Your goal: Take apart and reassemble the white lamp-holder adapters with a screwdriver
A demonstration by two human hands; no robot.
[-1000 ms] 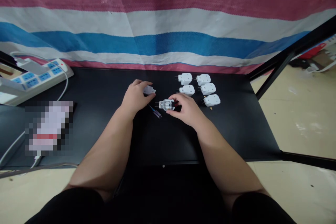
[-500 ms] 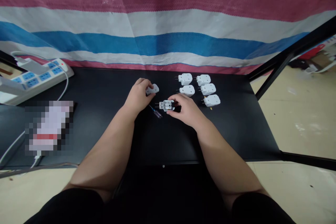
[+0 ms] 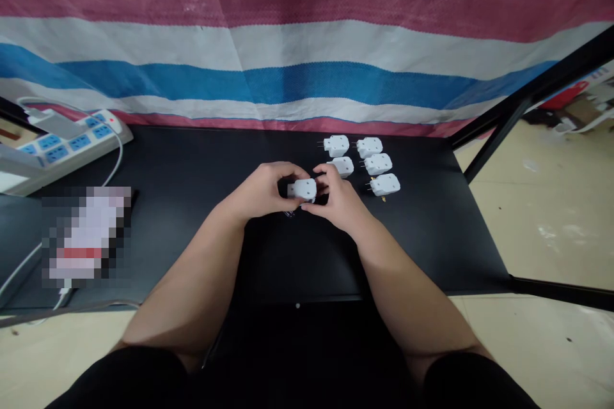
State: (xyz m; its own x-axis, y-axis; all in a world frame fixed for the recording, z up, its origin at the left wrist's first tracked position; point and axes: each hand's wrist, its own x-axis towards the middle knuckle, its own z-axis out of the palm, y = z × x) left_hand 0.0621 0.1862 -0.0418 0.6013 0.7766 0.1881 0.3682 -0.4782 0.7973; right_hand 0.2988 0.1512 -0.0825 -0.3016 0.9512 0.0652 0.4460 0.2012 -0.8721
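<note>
Between my two hands is a white plug adapter, its flat face with small holes turned up. My left hand grips it from the left, thumb at the near side and fingers at the far side. From the right, my right hand holds its right end with thumb and fingers. A small dark tool lies on the black table just below, mostly hidden by my left hand. Several white plug adapters lie beyond and right of my right hand, pins pointing left.
On the black table, a white power strip with cables is at the far left. A blurred phone with a cable lies in front of it. A striped sheet hangs behind; a black metal frame stands right.
My left hand has moved right with the white cover piece, which now lies over the open adapter body in my right hand. The inside of the body no longer shows.
</note>
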